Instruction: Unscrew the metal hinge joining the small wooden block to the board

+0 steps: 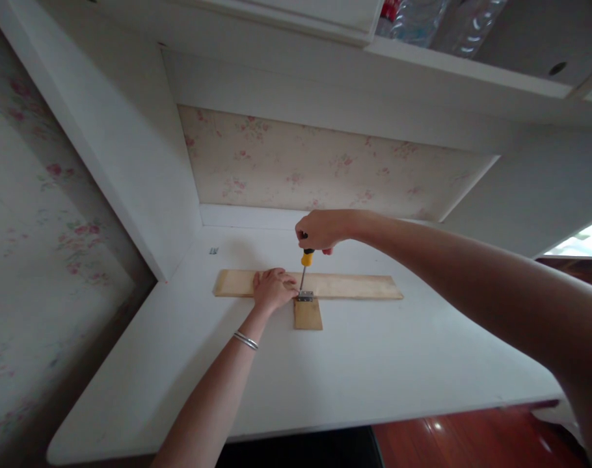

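My right hand [320,229] is closed round the handle of a screwdriver [306,259] with a yellow and black grip. Its shaft points down, and the tip meets the left part of a small metal hinge [305,296]. That hinge lies across the joint between a long wooden board [354,286] and a short wooden piece [308,315] on the near side. My left hand [275,289] rests flat on the long board, just left of the hinge, fingers stretched out. A finger or thumb of it reaches the hinge's edge. Any screw under the tip is too small to make out.
The boards lie on a white desk [374,364]. A small metal piece [214,250] is at its back left. White side panels and an overhead shelf [466,68] with plastic bottles [420,19] enclose the space. A dark seat [306,448] shows below the front edge.
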`<state>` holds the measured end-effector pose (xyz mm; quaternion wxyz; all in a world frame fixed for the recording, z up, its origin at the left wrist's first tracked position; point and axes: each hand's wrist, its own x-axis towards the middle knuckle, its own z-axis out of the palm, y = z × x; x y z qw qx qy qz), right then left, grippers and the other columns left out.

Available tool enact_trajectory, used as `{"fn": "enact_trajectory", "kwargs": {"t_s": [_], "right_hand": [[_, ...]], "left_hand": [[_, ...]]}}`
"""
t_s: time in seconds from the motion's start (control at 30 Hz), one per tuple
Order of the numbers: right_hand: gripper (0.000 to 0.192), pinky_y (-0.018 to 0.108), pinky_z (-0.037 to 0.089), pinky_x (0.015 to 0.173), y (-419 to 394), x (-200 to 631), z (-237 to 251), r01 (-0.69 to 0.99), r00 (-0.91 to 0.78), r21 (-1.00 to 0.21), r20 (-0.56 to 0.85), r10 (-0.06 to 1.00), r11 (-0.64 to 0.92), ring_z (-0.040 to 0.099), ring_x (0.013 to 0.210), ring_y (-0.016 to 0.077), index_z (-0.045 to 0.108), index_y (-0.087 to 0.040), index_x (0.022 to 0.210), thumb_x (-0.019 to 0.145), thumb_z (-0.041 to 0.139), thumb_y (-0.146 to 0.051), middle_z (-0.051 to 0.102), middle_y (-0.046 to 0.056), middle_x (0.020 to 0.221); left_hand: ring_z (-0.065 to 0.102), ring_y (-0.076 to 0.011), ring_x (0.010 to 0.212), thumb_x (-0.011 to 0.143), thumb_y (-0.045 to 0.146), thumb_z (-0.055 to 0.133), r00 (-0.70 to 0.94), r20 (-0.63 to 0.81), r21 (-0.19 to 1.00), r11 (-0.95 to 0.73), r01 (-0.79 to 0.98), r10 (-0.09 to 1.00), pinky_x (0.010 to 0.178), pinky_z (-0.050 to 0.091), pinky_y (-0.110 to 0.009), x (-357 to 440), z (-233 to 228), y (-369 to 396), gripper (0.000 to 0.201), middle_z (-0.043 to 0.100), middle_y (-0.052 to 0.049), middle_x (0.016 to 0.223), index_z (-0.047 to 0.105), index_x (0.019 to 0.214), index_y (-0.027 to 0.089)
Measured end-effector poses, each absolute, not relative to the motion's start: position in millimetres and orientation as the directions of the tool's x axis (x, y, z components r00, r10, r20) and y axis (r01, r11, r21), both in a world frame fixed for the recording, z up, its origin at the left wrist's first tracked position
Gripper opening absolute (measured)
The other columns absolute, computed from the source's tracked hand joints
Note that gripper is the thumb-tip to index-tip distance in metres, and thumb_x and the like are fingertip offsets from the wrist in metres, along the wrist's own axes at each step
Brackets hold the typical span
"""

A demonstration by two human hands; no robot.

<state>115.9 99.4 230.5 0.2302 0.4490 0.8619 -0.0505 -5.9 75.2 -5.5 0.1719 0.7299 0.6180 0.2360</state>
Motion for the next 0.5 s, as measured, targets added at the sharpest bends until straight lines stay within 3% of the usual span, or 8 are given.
{"fn": "enact_trajectory", "kwargs": {"t_s": [0.1, 0.17, 0.23, 0.3, 0.37, 0.5], "right_hand": [[0.042, 0.027, 0.041, 0.061, 98.2, 116.7, 231.8, 0.757, -0.566, 0.085, -0.41, 0.715, 0.648, 0.062, 0.063, 0.0153, 0.063, -0.018, 0.113, 0.071, 0.063, -0.025, 0.071, 0.007, 0.092], [0.048, 0.027, 0.041, 0.059, 96.6, 116.3, 232.5, 0.806, -0.501, 0.087, -0.428, 0.753, 0.586, 0.062, 0.06, 0.0152, 0.061, -0.016, 0.115, 0.071, 0.065, -0.034, 0.071, 0.008, 0.088], [0.044, 0.028, 0.041, 0.057, 96.3, 115.4, 231.6, 0.844, -0.424, 0.113, -0.459, 0.78, 0.525, 0.06, 0.054, 0.0152, 0.065, -0.012, 0.107, 0.078, 0.057, -0.044, 0.069, 0.008, 0.071], [0.037, 0.028, 0.041, 0.057, 97.6, 115.0, 229.5, 0.824, -0.443, 0.129, -0.46, 0.769, 0.552, 0.059, 0.052, 0.0148, 0.068, -0.011, 0.097, 0.082, 0.051, -0.041, 0.067, 0.007, 0.064], [0.029, 0.027, 0.04, 0.059, 99.2, 115.7, 228.4, 0.779, -0.531, 0.103, -0.415, 0.739, 0.618, 0.061, 0.056, 0.0144, 0.068, -0.015, 0.099, 0.077, 0.056, -0.03, 0.069, 0.006, 0.073], [0.033, 0.026, 0.041, 0.059, 97.7, 122.3, 236.0, 0.783, -0.568, 0.053, -0.346, 0.747, 0.62, 0.062, 0.062, 0.0152, 0.067, -0.019, 0.102, 0.07, 0.062, -0.022, 0.07, 0.005, 0.083]], "left_hand": [[0.044, -0.0247, 0.116, 0.065, 0.046, 0.073, 0.13, 0.142, 0.539, -0.187, 0.821, 0.981, 0.107, 0.015, -0.046, -6.3, -5.7, 74.8, 0.026, 0.057, 0.005, 0.124, 0.071, 0.089, 0.037], [0.045, -0.0254, 0.116, 0.065, 0.045, 0.073, 0.139, 0.152, 0.532, -0.199, 0.823, 0.979, 0.107, 0.016, -0.046, -6.3, -6.1, 75.0, 0.026, 0.057, 0.005, 0.124, 0.072, 0.09, 0.036], [0.045, -0.0254, 0.116, 0.066, 0.045, 0.072, 0.148, 0.153, 0.516, -0.207, 0.831, 0.977, 0.106, 0.017, -0.045, -6.2, -6.2, 75.3, 0.026, 0.057, 0.005, 0.124, 0.072, 0.09, 0.036], [0.045, -0.0244, 0.116, 0.066, 0.045, 0.072, 0.153, 0.144, 0.503, -0.206, 0.84, 0.978, 0.106, 0.018, -0.045, -6.2, -5.8, 75.4, 0.025, 0.057, 0.005, 0.125, 0.071, 0.09, 0.038], [0.045, -0.0234, 0.117, 0.066, 0.046, 0.071, 0.153, 0.134, 0.502, -0.2, 0.841, 0.979, 0.107, 0.017, -0.045, -6.3, -5.2, 75.3, 0.025, 0.056, 0.006, 0.125, 0.071, 0.091, 0.039], [0.043, -0.0229, 0.119, 0.067, 0.046, 0.071, 0.141, 0.123, 0.508, -0.185, 0.841, 0.982, 0.108, 0.014, -0.046, -6.4, -4.9, 74.5, 0.025, 0.056, 0.005, 0.127, 0.07, 0.092, 0.04]]}}
